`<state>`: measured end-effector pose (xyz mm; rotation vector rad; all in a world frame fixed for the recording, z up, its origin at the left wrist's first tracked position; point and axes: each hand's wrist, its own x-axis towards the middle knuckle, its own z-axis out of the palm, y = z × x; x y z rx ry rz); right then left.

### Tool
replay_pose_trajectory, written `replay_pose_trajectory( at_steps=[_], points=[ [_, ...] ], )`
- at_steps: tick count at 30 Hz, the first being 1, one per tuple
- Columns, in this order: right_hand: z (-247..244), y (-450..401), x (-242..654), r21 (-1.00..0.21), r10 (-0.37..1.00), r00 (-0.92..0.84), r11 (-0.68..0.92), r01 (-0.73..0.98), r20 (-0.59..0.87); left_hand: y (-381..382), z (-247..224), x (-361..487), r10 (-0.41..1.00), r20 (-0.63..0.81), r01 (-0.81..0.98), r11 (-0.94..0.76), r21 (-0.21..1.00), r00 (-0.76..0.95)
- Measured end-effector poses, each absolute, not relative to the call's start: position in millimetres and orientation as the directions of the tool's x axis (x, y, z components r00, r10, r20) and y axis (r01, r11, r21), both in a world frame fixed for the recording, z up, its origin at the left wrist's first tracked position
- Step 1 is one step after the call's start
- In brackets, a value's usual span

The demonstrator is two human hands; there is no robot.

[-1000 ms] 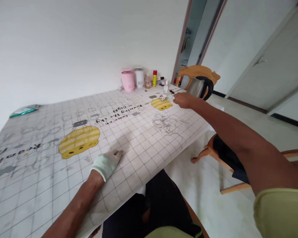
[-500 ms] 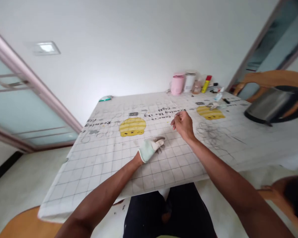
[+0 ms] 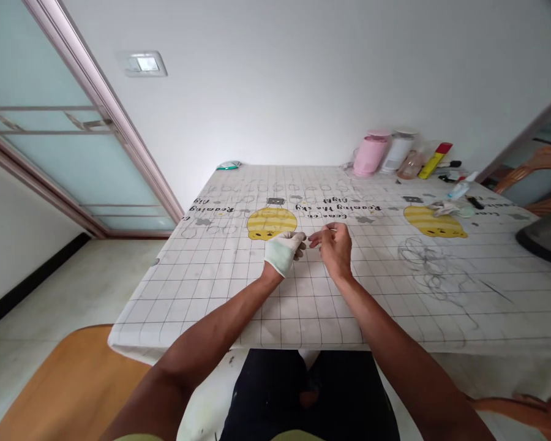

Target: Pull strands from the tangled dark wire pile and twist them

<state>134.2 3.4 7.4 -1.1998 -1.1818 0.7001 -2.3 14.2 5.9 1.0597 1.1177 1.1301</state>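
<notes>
Mint-and-white glove (image 3: 278,255) — on left hand (image 3: 286,250), above gridded tablecloth (image 3: 174,300) | left fingers curled in; right hand (image 3: 336,248) just beside, fingers half-bent; anything pinched — cannot tell | wire-like tangle (image 3: 421,261) off right

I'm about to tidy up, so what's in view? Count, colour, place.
Table: one, white gridded cloth, centre
Tangled strands: one tangle, dark, table's right
Canisters: two, pink and white, by wall
Bottle: one, pinkish, beside canisters
Can: one, yellow and red, beside bottle
Small bottle: one, whitish, right of can
Small items: several, black, around small bottle
Glove-like item: one, pale, at right yellow print
Kettle: one, silver and black, right edge
Packet: one, green, table's far left corner
Switch: one, white, wall
Door: one, bluish, left
Chair parts: several, brown, both sides
Legs: two, black trousers, bottom centre
Left hand: one, pale glove, centre
Right hand: one, bare, beside left hand
</notes>
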Motion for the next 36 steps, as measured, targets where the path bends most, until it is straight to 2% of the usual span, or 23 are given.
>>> replay_pose_trajectory(
  at_steps=[4,8,13,19,22,27,31,36],
  points=[
    [-1.5,8.1,138.3,-0.944,0.9,0.288,0.295,0.149,0.327,19.0,-1.1,-3.1,0.983,-0.173,-0.063,0.177,0.982,0.057],
    [-7.1,7.7,136.5,-0.951,0.919,0.255,0.269,0.152,0.301,16.5,2.3,-3.1,0.992,-0.11,-0.045,0.113,0.993,0.063],
    [-10.1,3.8,132.2,-0.965,0.938,0.233,0.238,0.111,0.258,16.6,1.4,-4.0,0.993,-0.071,-0.18,0.087,0.98,0.093],
    [-16.0,6.7,131.9,-0.981,0.959,0.208,0.191,0.016,0.19,26.4,-13.3,-6.3,0.972,-0.068,-0.397,0.156,0.905,0.226],
    [-14.9,10.3,137.3,-0.99,0.976,0.165,0.142,0.017,0.143,29.4,-13.7,-8.4,0.954,-0.089,-0.382,0.198,0.903,0.285],
    [-1.8,14.6,154.9,-0.97,0.97,0.102,0.206,0.13,0.219,30.4,-8.3,-13.4,0.924,-0.165,-0.275,0.267,0.924,0.344],
    [1.0,17.0,160.4,-0.966,0.974,0.053,0.209,0.153,0.219,32.4,-7.7,-15.3,0.932,-0.135,-0.37,0.263,0.891,0.337],
    [-4.4,21.2,154.5,-0.984,0.983,0.059,0.169,0.062,0.173,35.9,-14.7,-14.9,0.949,-0.11,-0.43,0.234,0.872,0.294]
  ],
)
